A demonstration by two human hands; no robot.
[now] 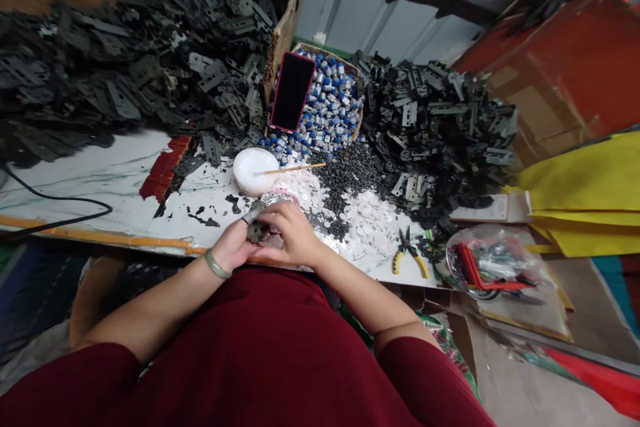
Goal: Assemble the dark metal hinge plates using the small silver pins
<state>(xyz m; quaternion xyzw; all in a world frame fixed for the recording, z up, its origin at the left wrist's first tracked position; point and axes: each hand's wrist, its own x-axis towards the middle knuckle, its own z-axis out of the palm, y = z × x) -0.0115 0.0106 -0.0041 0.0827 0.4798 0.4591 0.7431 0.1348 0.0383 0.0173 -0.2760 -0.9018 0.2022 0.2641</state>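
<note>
L hand (234,245) curled round dark metal pc (256,231); R hand (294,233) fingers bent against it, can't tell if gripping. Pc at bench (120,177) front edge, nr white bowl (245,180).

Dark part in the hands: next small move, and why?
Probably a light press with the right hand while the left hand steadies the dark part: the left grips it, and the right's fingers curl in beside it. Whether they pinch a small piece, I can't tell.

Dark grey metal part (257,232), partly hidden, held in left fingers (248,249)
</note>
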